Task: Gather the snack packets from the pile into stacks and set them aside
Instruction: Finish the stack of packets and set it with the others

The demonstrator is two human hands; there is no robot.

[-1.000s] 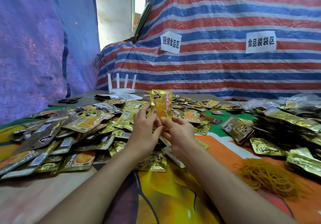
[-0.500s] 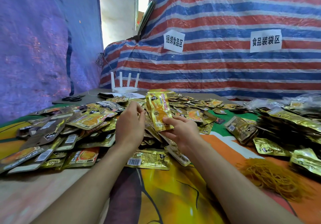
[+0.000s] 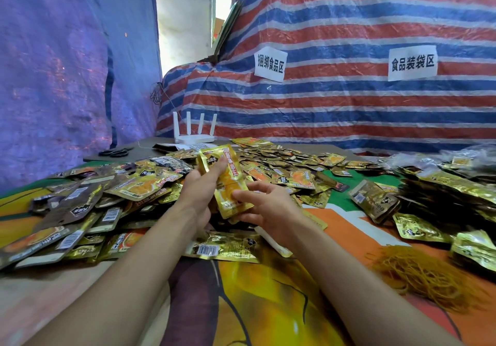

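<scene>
A wide pile of gold and orange snack packets [image 3: 139, 187] covers the table's left and middle. Above it I hold a small stack of gold packets [image 3: 228, 184], tilted upright. My left hand [image 3: 198, 192] grips the stack's left side, with a finger laid across the top packet's face. From below and the right, my right hand [image 3: 263, 206] holds the stack's lower end with thumb and curled fingers. More packets lie heaped at the right [image 3: 442, 184]. One loose packet [image 3: 225, 247] lies flat just under my wrists.
A heap of tan rubber bands [image 3: 421, 276] lies at the near right. At the back left stand a white router [image 3: 194, 136] and black scissors [image 3: 112, 153]. Striped tarpaulin with two paper signs [image 3: 269, 64] walls the back. The colourful tablecloth [image 3: 255, 305] shows near me.
The stack has come down from upright at arm's reach towards me. My left hand reached into the pile, then came back onto the stack's left side; my right hand kept hold of its lower end.
</scene>
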